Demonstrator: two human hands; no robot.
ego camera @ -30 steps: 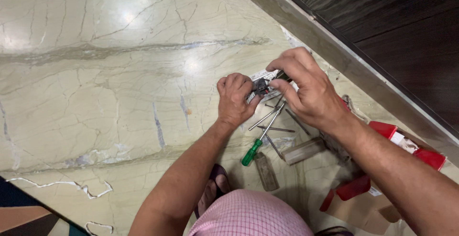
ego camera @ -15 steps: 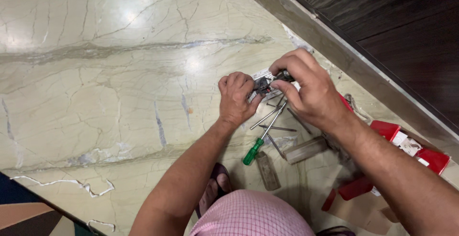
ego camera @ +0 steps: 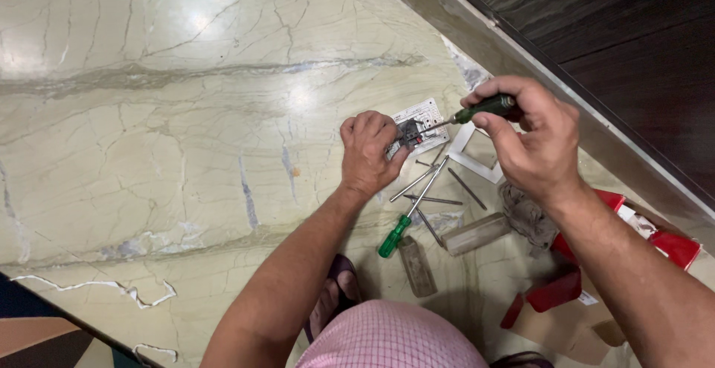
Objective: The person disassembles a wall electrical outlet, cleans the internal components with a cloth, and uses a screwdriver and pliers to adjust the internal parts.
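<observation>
My left hand [ego camera: 367, 152] is closed on a small dark electrical part [ego camera: 410, 131] that rests on a white switch plate [ego camera: 423, 118] on the marble floor. My right hand [ego camera: 532, 141] grips a dark green-handled screwdriver [ego camera: 484, 107], and its thin shaft points left with the tip at the dark part. A second screwdriver with a bright green handle [ego camera: 406, 217] lies on the floor below my left hand, beside loose long screws [ego camera: 467, 188].
A white frame piece [ego camera: 469, 156] lies right of the plate. Two clear plastic boxes [ego camera: 474, 234] and a grey rag [ego camera: 525, 215] sit nearby. Red packaging [ego camera: 674, 247] and cardboard [ego camera: 558, 327] lie at right. A dark wooden wall [ego camera: 618, 48] runs along the upper right.
My right hand has pulled back to the right, away from the part, and now holds a dark green screwdriver aimed at it. The white plate has come into view.
</observation>
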